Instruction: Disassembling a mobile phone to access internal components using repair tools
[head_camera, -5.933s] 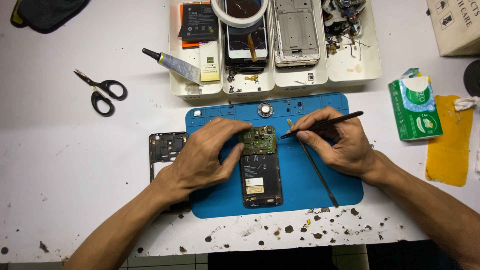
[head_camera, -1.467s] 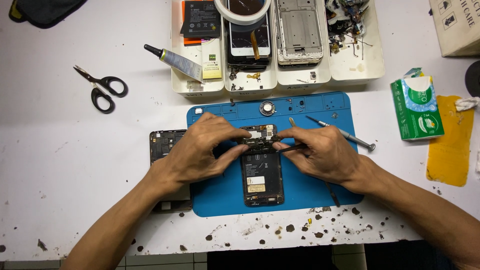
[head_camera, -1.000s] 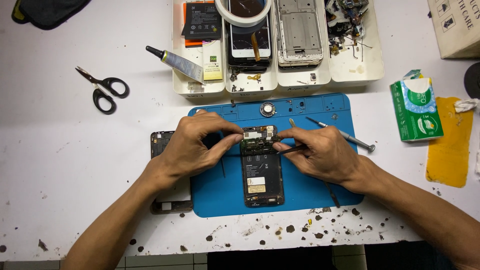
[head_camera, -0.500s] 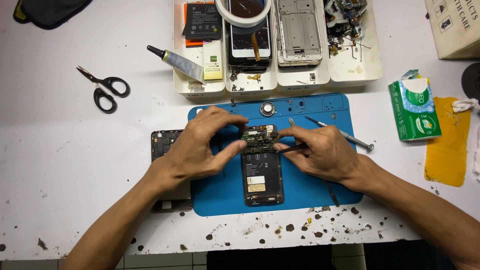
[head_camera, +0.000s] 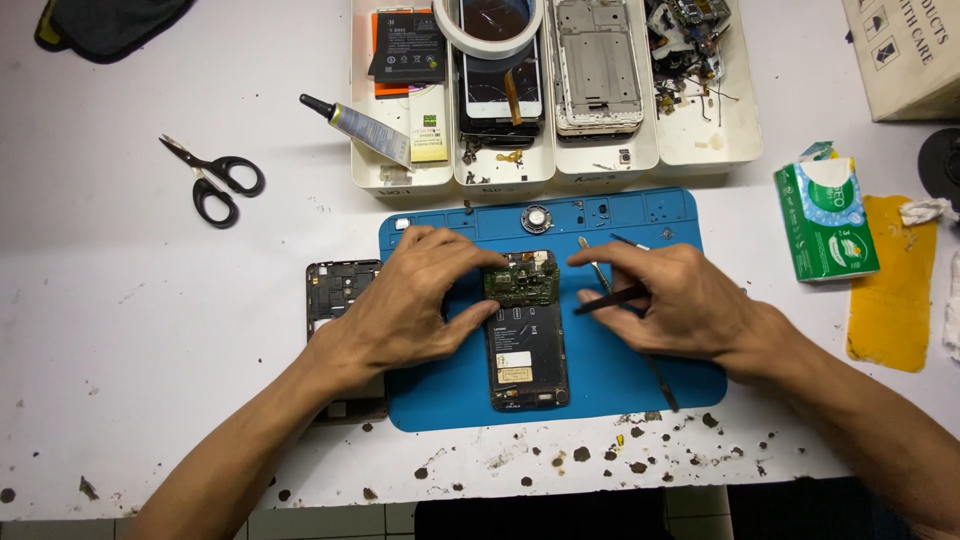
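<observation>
An opened black phone (head_camera: 527, 352) lies on a blue work mat (head_camera: 620, 385), its green circuit board (head_camera: 522, 279) exposed at the top end. My left hand (head_camera: 420, 300) rests on the mat's left part, with index finger and thumb touching the left edge of the board and phone. My right hand (head_camera: 675, 300) sits just right of the phone, fingers closed on a thin black tool (head_camera: 610, 298) whose tip points left toward the phone, a little short of it. A metal tweezers (head_camera: 592, 262) lies on the mat between the board and my right hand.
A black phone frame (head_camera: 338, 287) lies left of the mat, partly under my left forearm. Behind the mat stand white trays (head_camera: 560, 168) with phone parts, a tape roll (head_camera: 452, 22) and a glue tube (head_camera: 358, 128). Scissors (head_camera: 215, 180) lie far left; tissue pack (head_camera: 825, 220) and yellow cloth (head_camera: 890, 290) right.
My right hand has drawn back to the right, taking the black tool's tip off the circuit board. My left hand stays on the board's left edge.
</observation>
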